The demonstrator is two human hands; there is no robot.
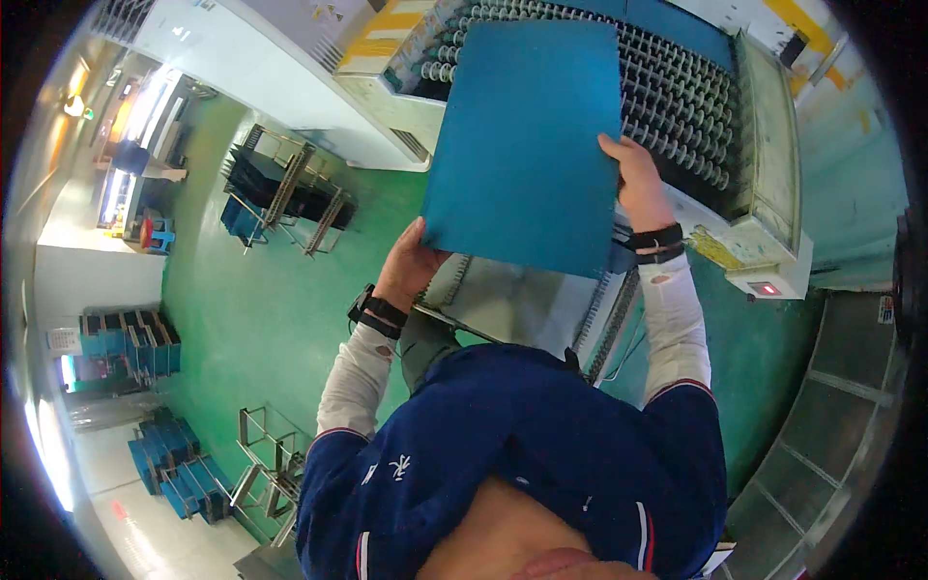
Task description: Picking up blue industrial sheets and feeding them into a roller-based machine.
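Green floor (261, 319) fills the room from 9 o'clock down to 7 o'clock; glossy, with pale glare at the left rim. White wall panels run along 11 o'clock.

Roller machine (696, 106) at 12 to 2 o'clock: pale housing, rows of small rollers across its top, a small red-lit panel at its near right corner.

Blue sheet (527, 145), large, flat and rigid, held up just above centre, its far edge over the rollers, its near edge over a slotted rack (522, 300) in front of the person.

Metal frame racks (285, 193) at 10 o'clock, holding dark panels. More blue sheets stacked in racks (164, 464) at 8 o'clock, another group at 9 o'clock.

Left hand (411, 261) grips the sheet's near left corner, fingers behind it, thumb side showing. Right hand (638, 179) clasps the right edge, fingers curled over it. Both wrists wear black bands; white sleeves under a dark blue top.
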